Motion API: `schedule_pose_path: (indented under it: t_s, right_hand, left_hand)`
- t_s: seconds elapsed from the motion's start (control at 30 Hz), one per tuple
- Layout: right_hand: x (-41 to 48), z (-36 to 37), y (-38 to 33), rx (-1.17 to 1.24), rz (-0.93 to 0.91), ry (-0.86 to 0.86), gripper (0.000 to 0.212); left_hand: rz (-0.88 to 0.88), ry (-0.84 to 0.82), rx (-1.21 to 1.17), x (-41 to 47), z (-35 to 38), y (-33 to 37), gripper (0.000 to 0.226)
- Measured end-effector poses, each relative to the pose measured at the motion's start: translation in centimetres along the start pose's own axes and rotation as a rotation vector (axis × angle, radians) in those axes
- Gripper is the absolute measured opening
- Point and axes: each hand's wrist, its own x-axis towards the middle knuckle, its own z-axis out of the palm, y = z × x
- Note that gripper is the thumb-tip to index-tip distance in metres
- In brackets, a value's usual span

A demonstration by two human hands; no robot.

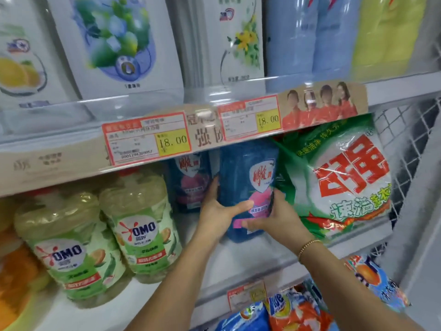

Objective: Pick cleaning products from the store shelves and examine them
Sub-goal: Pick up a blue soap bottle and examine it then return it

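Observation:
A blue detergent bottle [241,177] with a white and pink label stands on the white middle shelf [253,254], its top hidden behind the price strip. My left hand [218,216] grips its left side, thumb laid across the lower front. My right hand [276,218] holds its right side and bottom, thumb over the pink patch low on the front. A gold bead bracelet [307,247] circles my right wrist.
A second blue bottle [188,182] stands just left. A green and white washing powder bag [338,177] leans on the right. Two green OMO jugs [140,225] stand further left. Refill pouches [114,41] fill the upper shelf; powder bags [296,311] lie below.

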Motion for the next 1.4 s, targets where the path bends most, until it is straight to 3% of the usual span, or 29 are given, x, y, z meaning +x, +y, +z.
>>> schedule_pose_path:
  t_s: [0.1,0.23,0.4,0.53,0.63,0.77,1.23,1.3,1.4]
  right_hand:
    - [1.8,1.2,0.6,-0.016,-0.017,0.125,0.093]
    - [4.0,2.5,0.1,-0.081,-0.022,0.128,0.106]
    - [6.2,3.2,-0.3,-0.049,0.021,0.111,0.093]
    - [8.0,2.9,0.1,-0.016,0.036,0.100,0.095]
    - [8.8,3.1,-0.1,-0.061,0.021,0.107,0.094]
    - [10.3,3.7,-0.2,-0.092,0.034,0.112,0.095]
    - [12.2,5.5,-0.4,-0.155,0.089,0.159,0.098]
    - [12.1,5.3,-0.6,-0.253,0.124,0.127,0.090]
    - [10.2,3.1,-1.1,-0.433,0.171,-0.030,0.056]
  left_hand:
    - [0.023,-0.006,0.041,1.0,-0.3,-0.4,0.083]
    - [-0.019,0.163,0.159,2.1,-0.9,-1.2,0.069]
    - [-0.174,0.310,0.229,3.2,-1.9,-2.6,0.043]
    - [-0.240,0.428,0.215,3.8,-2.5,-3.6,0.076]
    - [-0.234,0.424,0.278,4.5,-2.3,-5.0,0.090]
    - [-0.212,0.374,0.440,5.3,-2.5,-6.7,0.094]
    - [-0.155,0.404,0.509,5.0,-2.6,-7.7,0.103]
    - [-0.145,0.383,0.518,4.8,-2.6,-7.4,0.104]
    - [-0.144,0.384,0.569,4.4,-2.7,-7.0,0.094]
